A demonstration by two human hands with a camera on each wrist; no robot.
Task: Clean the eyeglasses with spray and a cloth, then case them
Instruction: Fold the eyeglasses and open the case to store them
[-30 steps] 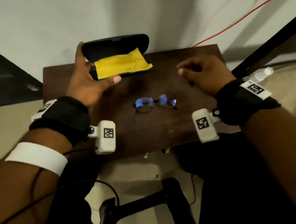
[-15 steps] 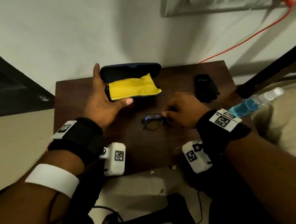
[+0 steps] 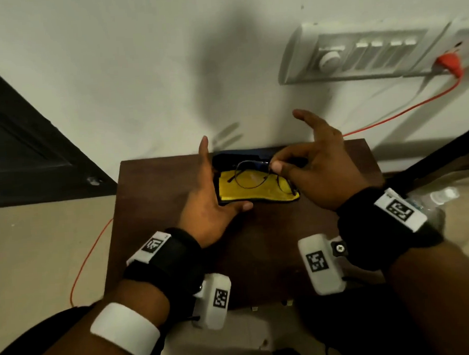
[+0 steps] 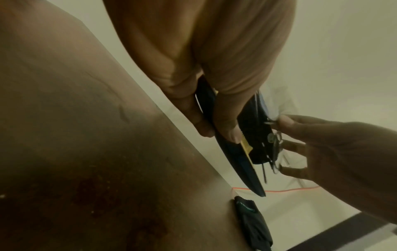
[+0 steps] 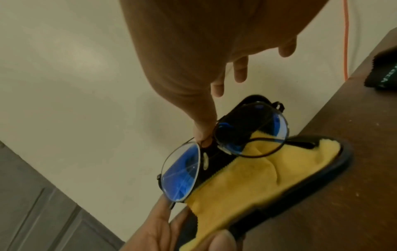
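Note:
The thin-framed eyeglasses (image 3: 251,177) hang just above the open dark eyeglass case (image 3: 259,200), over the yellow cloth (image 3: 256,192) that lies in it. My right hand (image 3: 275,168) pinches them at the bridge between thumb and forefinger, with the other fingers spread. In the right wrist view the eyeglasses (image 5: 214,152) show blue-tinted lenses and folded arms above the cloth (image 5: 247,178). My left hand (image 3: 214,184) holds the case's left end, thumb along the front edge. The left wrist view shows thumb and a finger clasping the case (image 4: 234,161).
The case sits at the back of a small dark wooden table (image 3: 260,258) against the wall. A black cloth (image 5: 384,71) lies on the table to the right. The spray bottle (image 3: 443,194) lies off the table's right side, partly behind my right wrist. An orange cable (image 3: 389,118) runs along the wall.
My right hand has picked the eyeglasses up off the table and carried them back over the open case. My left hand has stayed at the case's left end.

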